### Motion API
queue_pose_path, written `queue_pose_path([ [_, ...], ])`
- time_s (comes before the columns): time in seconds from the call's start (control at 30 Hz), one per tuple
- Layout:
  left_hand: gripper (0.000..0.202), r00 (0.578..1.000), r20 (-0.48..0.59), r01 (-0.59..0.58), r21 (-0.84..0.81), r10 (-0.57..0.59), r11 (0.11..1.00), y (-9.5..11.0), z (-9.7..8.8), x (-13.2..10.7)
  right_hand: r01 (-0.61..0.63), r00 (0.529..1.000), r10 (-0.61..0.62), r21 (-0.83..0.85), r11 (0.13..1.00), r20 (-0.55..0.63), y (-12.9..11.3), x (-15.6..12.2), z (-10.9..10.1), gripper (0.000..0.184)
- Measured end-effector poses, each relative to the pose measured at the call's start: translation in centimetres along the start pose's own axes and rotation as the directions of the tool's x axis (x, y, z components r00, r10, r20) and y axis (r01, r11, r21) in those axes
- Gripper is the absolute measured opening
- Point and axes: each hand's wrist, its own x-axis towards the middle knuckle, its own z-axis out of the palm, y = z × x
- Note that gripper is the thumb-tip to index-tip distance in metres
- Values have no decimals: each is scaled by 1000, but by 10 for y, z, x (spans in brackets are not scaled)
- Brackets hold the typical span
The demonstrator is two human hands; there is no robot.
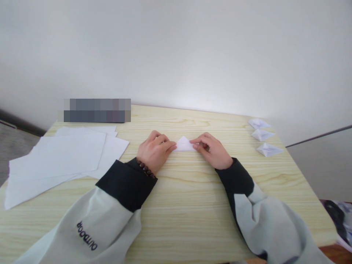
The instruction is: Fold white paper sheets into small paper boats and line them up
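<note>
A small folded piece of white paper (183,144), peaked like a triangle, lies on the pale wooden table (187,205) between my hands. My left hand (154,150) pinches its left end with curled fingers. My right hand (211,149) pinches its right end the same way. A bead bracelet sits on my left wrist. Both arms wear light sleeves with dark cuffs.
A spread stack of white paper sheets (60,161) covers the table's left part. Three small folded white paper boats (262,135) stand in a row near the right edge. A white wall rises just behind the table.
</note>
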Motion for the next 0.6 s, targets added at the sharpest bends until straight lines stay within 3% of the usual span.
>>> queue_pose_path([
  [0.17,21,999,4,40,23,-40,999,2,0,1,-24,999,24,-9,1000,-29,0,-1,3,20],
  [0.27,20,992,88,90,-29,-87,996,2,0,2,93,992,-100,-94,991,-80,-1,-3,4,21],
  [0.37,18,974,155,176,-57,-165,983,2,-1,4,236,965,-253,-201,951,-64,-3,-4,6,36],
  [0.43,18,962,179,218,-54,-206,974,4,-2,5,278,956,-293,-256,926,-23,-4,-4,7,45],
  [0.6,18,953,196,244,-39,-232,969,5,-4,5,322,944,-328,-290,901,30,2,-5,5,46],
])
